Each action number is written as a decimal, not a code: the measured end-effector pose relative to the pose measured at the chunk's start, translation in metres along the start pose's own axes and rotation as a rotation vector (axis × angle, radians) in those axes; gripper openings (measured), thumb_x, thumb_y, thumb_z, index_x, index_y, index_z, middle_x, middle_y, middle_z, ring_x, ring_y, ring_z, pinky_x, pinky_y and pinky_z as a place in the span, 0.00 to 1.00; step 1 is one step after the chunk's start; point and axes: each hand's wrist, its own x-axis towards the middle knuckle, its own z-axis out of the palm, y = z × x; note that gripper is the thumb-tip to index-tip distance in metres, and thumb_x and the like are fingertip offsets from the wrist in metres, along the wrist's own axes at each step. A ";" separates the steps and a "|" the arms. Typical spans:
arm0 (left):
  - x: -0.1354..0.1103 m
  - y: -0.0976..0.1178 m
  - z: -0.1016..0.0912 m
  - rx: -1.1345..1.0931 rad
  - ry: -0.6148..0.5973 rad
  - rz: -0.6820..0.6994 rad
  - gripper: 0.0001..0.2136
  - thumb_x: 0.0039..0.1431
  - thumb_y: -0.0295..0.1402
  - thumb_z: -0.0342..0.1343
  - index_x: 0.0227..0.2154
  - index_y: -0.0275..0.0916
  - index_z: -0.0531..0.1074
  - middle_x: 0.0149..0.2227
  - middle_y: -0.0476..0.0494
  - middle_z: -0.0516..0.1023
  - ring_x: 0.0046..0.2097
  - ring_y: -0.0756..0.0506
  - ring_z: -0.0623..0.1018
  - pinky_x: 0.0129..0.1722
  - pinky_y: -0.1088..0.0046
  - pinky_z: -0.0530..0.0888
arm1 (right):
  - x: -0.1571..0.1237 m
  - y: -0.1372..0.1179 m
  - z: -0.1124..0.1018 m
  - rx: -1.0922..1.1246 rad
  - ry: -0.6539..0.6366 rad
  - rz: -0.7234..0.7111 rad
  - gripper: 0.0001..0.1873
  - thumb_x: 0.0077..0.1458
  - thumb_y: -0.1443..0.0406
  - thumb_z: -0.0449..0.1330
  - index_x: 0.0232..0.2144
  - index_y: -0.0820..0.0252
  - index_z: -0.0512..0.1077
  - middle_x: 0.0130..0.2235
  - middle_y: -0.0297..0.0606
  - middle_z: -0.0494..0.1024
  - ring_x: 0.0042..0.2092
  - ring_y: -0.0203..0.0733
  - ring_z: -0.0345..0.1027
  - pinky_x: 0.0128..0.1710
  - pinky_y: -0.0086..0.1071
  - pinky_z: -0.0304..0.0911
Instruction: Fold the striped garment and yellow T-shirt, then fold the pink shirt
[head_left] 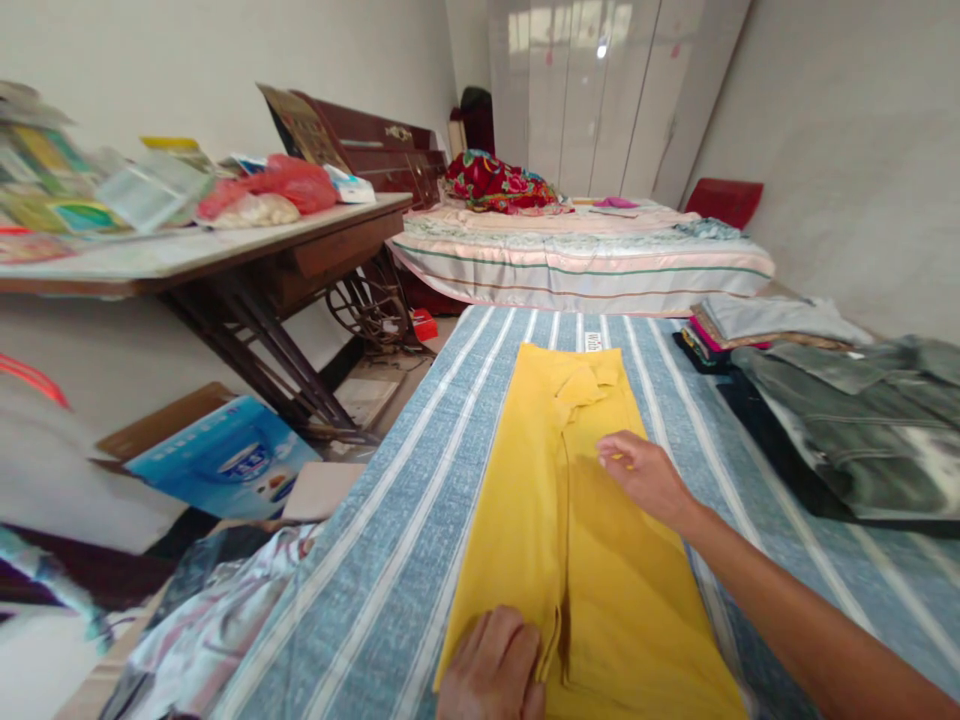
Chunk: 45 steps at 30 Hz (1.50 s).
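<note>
A yellow garment (517,480) lies lengthwise on the blue-and-white striped bedspread (375,560). Its two sides are folded inward and meet along a seam down the middle, and a small crumpled flap shows near its far end. At the near left part of the cloth, my left hand (491,665) has its fingers bent around the folded layer; its fingertips are partly hidden. My right hand (649,480) is over the right folded side, fingers curled together and nothing visible in them. Whether it touches the cloth I cannot tell.
To the right lie a dark green denim garment (862,420) and a stack of folded clothes (772,325). A table (300,235) with bags and boxes stands left, a blue box (225,455) below it. Another bed (570,265) is beyond.
</note>
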 end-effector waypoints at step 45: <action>0.005 0.025 -0.042 -0.223 -0.042 -0.036 0.09 0.60 0.25 0.44 0.31 0.38 0.70 0.37 0.43 0.72 0.38 0.49 0.73 0.39 0.73 0.73 | -0.150 -0.079 0.015 -0.148 -0.382 -0.408 0.15 0.51 0.72 0.53 0.42 0.59 0.71 0.53 0.45 0.71 0.55 0.45 0.63 0.56 0.39 0.61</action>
